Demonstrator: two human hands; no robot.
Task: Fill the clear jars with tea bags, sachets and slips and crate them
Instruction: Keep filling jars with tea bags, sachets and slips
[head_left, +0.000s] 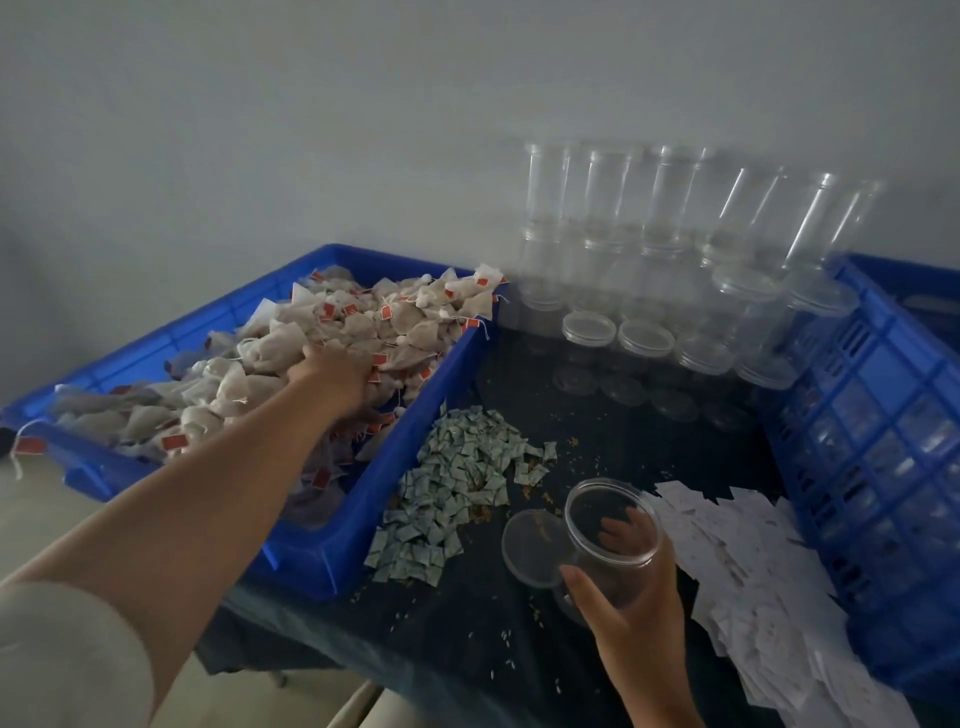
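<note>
The clear jar (609, 501), empty and lidless, tilts with its mouth up in the lower right centre, gripped round its body by the right hand (641, 621). Its lid (531, 548) lies just beside it on the dark table (467, 654). The left hand (332, 371) is blurred, its fingers sunk among tea bags (249, 364) in the blue tray (363, 504) at left; its grip cannot be told. Green sachets (457, 483) lie between tray and jar, white slips (753, 577) beside the blue crate (883, 415), and stacked jars (667, 208) stand at upper right.

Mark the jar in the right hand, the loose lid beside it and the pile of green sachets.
jar (597, 503), head view, inner wall seen through its open mouth.
loose lid (531, 548), head view, middle of its flat disc.
sachet pile (460, 475), head view, middle of the heap.
</note>
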